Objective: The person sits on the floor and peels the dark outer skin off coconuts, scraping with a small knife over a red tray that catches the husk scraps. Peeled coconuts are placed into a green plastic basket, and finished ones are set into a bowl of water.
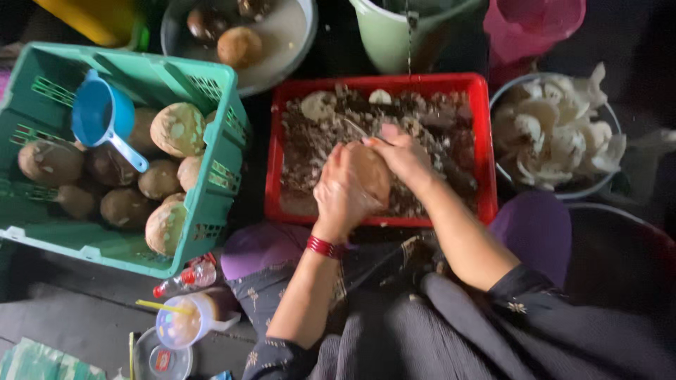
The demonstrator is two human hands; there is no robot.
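My left hand wraps around a round brown coconut and holds it over a red plastic crate full of brown peelings. My right hand presses on the top right of the same coconut and grips a small blade that sticks out to the upper left. A red bracelet circles my left wrist.
A green crate at left holds several brown coconuts and a blue scoop. A bowl of white peeled pieces sits at right. A basin with water, a green jug and a pink bucket stand behind. A cup with a straw sits near my knee.
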